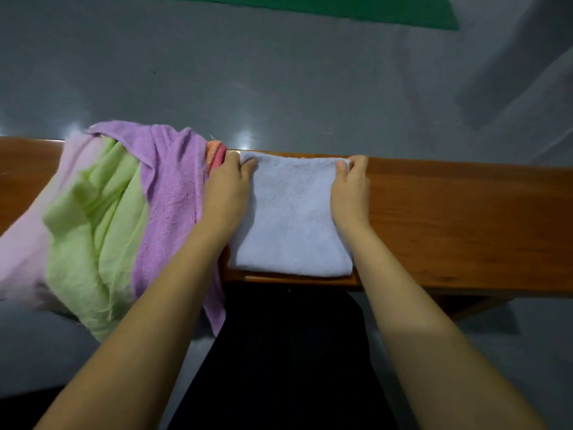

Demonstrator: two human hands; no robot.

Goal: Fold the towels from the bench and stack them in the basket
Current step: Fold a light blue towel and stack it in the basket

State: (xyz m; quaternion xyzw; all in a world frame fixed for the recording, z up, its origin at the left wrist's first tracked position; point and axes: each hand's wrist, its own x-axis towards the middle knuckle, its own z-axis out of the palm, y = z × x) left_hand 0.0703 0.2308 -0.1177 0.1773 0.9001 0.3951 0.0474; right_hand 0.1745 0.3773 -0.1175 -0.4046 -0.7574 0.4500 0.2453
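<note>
A pale blue towel (293,218) lies folded flat on the wooden bench (459,218), spanning it from front edge to back edge. My left hand (228,187) pinches the towel's far left corner, thumb on top. At the far right corner, my right hand (352,187) pinches the cloth the same way. To the left a heap of unfolded towels hangs over the bench: purple (169,193), light green (96,231), pink (21,243) and a bit of orange-red (216,153). No basket is in view.
The bench runs across the view, with bare wood to the right of the blue towel. Grey floor (279,82) lies beyond it, with a green mat (356,7) at the top. My dark clothing (288,352) fills the space below the bench.
</note>
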